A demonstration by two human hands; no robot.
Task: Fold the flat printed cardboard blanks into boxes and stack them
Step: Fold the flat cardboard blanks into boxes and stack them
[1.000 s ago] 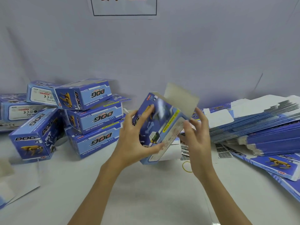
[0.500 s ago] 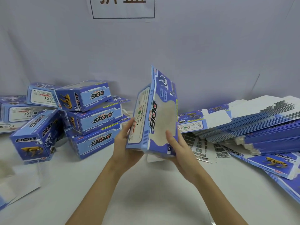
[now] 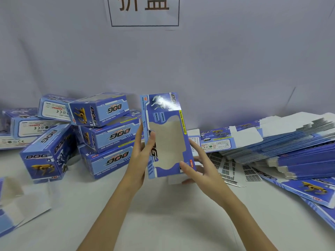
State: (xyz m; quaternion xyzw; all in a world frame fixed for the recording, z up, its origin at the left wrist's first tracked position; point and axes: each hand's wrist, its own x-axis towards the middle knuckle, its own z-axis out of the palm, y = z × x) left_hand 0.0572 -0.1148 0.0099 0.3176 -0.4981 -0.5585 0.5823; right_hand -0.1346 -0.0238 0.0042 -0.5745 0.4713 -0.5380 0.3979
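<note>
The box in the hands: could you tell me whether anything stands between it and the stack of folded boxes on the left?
Nothing visible does: the box is held upright above the table, and only the left hand lies toward the stack of folded boxes.

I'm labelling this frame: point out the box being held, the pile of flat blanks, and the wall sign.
Upright blue cardboard box (image 3: 167, 142): head view, window panel.
Flat blue-and-white cardboard blanks (image 3: 297, 151): head view, stacked edges.
White paper sign (image 3: 145, 11): head view, printed characters.

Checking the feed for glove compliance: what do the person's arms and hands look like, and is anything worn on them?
Both forearms are bare as far as the frame shows, with no sleeves in view. The left hand and right hand wear no gloves, and no rings, watch or wristbands show. Nails look short and unpainted.
</note>
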